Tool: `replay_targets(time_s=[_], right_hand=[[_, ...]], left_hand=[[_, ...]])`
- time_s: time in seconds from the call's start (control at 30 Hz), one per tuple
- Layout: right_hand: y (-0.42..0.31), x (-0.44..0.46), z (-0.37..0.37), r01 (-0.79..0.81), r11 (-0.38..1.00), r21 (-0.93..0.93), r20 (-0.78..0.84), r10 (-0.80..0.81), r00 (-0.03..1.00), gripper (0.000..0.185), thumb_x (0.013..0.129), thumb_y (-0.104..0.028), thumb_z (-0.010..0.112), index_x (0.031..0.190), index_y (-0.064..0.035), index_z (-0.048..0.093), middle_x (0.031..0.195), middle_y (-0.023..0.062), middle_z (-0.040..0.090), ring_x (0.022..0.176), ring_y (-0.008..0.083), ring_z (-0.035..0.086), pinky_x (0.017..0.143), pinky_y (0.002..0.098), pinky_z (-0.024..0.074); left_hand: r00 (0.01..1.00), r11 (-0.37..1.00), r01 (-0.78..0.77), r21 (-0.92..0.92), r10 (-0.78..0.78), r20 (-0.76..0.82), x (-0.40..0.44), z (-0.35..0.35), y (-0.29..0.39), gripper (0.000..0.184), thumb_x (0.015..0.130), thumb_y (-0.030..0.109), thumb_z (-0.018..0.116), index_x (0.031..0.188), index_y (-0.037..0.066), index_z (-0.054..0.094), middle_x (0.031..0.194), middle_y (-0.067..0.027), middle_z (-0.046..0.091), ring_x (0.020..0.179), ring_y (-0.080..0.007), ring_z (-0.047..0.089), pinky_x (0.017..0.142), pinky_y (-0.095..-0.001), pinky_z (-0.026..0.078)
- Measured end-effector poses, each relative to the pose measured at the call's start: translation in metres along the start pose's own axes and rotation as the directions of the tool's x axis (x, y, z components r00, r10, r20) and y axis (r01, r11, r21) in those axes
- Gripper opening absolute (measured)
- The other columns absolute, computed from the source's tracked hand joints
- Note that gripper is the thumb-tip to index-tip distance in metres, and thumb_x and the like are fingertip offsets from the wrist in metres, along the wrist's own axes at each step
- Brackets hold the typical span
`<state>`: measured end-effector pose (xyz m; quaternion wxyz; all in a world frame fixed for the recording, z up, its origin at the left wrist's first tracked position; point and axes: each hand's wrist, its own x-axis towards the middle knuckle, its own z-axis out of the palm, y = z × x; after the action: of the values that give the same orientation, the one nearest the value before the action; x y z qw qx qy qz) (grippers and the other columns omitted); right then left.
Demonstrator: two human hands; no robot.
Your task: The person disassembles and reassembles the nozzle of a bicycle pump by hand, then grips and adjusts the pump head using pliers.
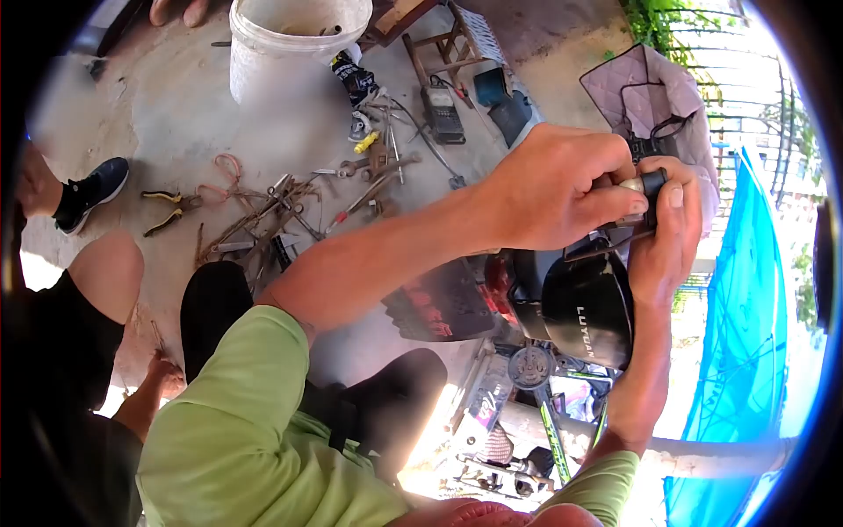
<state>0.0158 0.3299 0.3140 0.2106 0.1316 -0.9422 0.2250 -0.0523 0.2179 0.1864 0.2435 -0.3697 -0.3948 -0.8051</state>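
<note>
My left hand (562, 186) reaches across from the left, its thumb and fingers pinched on a small pale, brass-coloured end piece (631, 184). My right hand (666, 230) comes up from below, with fingers curled round a short black cylindrical part (652, 188) that meets the pale piece. Both hands touch each other's work at this spot, and the inner fingers are partly hidden. Just below them is a thin dark metal rod (599, 253). Beneath that sits a glossy black shell (590, 309) lettered LUYUAN, apparently part of a scooter.
Pliers (172, 209) and several loose tools (279, 206) lie on the concrete floor. A white bucket (285, 66), a handheld meter (442, 112) and a small stool (448, 44) stand beyond. Another person's shoe (94, 194) is at left. A quilted cover (654, 88) and blue sheet (742, 307) are at right.
</note>
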Motion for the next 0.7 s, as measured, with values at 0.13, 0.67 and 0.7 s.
replay_targets(time_s=[0.13,0.67,0.7], right_hand=[[0.001,-0.001,0.002,-0.003,0.996,0.085,-0.006,0.003,1.0,0.036,0.104,-0.033,0.049,0.108,0.0007,0.059,0.096,0.005,0.057,0.089,0.0122,0.05,0.083,0.0277,0.0413],[0.001,-0.005,-0.004,-0.004,0.995,0.104,0.049,-0.001,0.999,0.035,0.104,-0.032,0.048,0.109,0.001,0.061,0.097,0.0056,0.057,0.089,0.0116,0.05,0.082,0.0263,0.0412],[0.002,-0.004,-0.004,-0.003,0.996,0.091,0.049,-0.002,0.999,0.035,0.104,-0.032,0.048,0.109,0.0009,0.061,0.097,0.0056,0.057,0.089,0.0115,0.05,0.082,0.0261,0.0411]], left_hand=[[0.978,0.973,0.184,-0.141,-0.167,0.123,-0.001,-0.011,0.005,0.021,0.09,0.019,0.079,0.097,0.001,0.072,0.08,-0.007,0.072,0.072,-0.0073,0.066,0.061,-0.0259,0.05],[0.999,0.995,-0.048,0.092,0.048,0.0,-0.009,-0.001,-0.002,0.02,0.089,0.02,0.078,0.094,0.002,0.073,0.081,-0.0084,0.072,0.072,-0.0169,0.07,0.062,-0.03,0.053],[0.999,1.0,0.016,0.006,-0.017,0.047,-0.009,-0.002,-0.003,0.02,0.09,0.02,0.077,0.096,0.002,0.073,0.082,-0.0089,0.073,0.074,-0.0171,0.071,0.063,-0.0297,0.053]])
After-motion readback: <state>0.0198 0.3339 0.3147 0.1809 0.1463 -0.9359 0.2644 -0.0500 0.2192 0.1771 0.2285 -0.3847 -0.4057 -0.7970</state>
